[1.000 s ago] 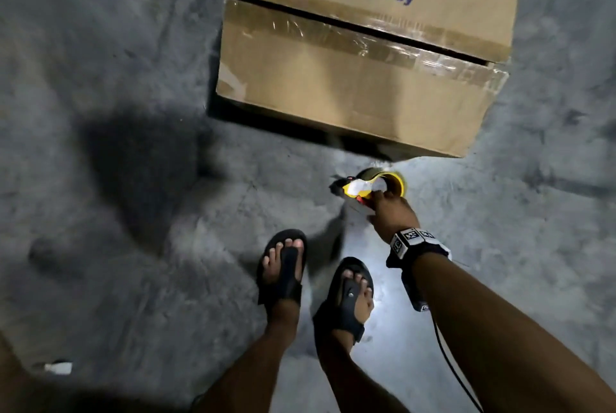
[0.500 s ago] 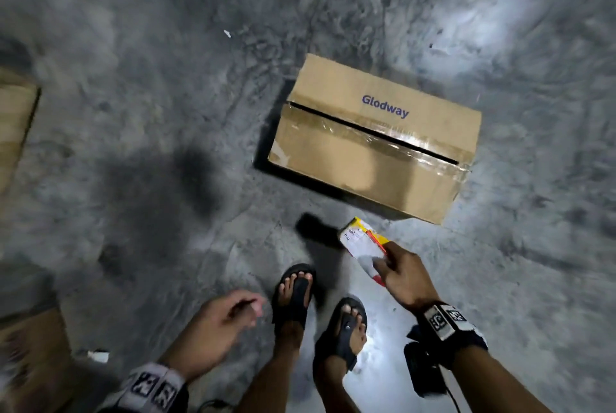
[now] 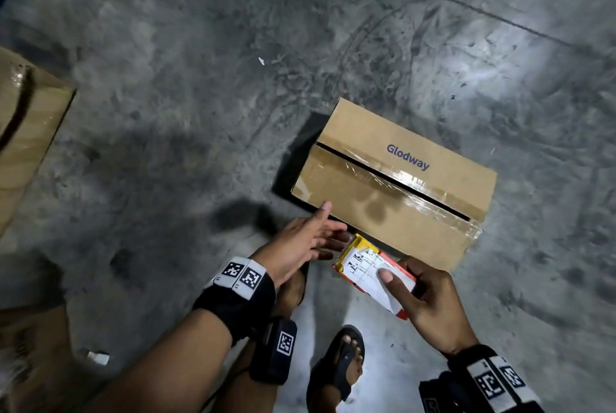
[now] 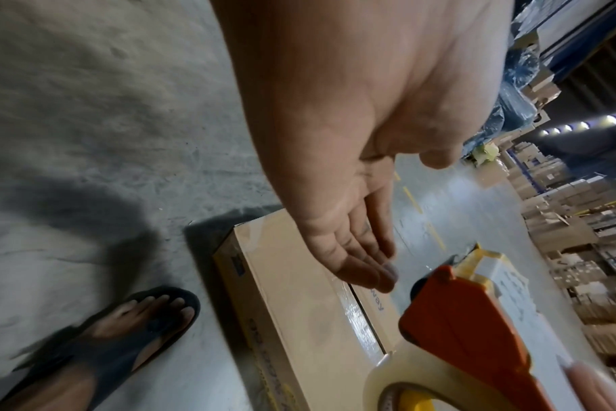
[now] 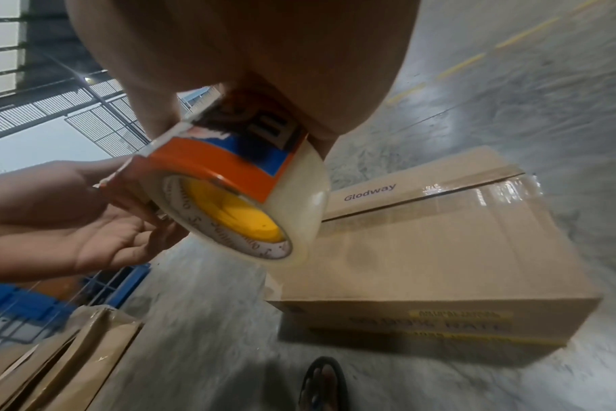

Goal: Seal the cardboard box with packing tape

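Observation:
A brown cardboard box (image 3: 393, 189) printed "Glodway" lies on the concrete floor, its top flaps closed, with clear tape along the seam (image 5: 440, 194). My right hand (image 3: 423, 302) grips an orange and yellow tape dispenser (image 3: 373, 272) carrying a clear tape roll (image 5: 264, 211), held in the air just in front of the box's near side. My left hand (image 3: 310, 239) is open with straight fingers reaching toward the dispenser's front end; in the right wrist view its fingers (image 5: 130, 239) lie right beside the roll (image 4: 415, 375).
My two sandalled feet (image 3: 336, 366) stand just behind the hands. Another taped cardboard box (image 3: 26, 132) sits at the left edge, and flattened cardboard (image 5: 53, 361) lies nearby. Shelves of boxes (image 4: 563, 264) line the far side. A small white scrap (image 3: 98, 357) lies on the floor.
The right hand has lifted the dispenser off the floor and raised it toward me. The left hand came into view and reached across to the dispenser's front. My head rose, so the box looks smaller.

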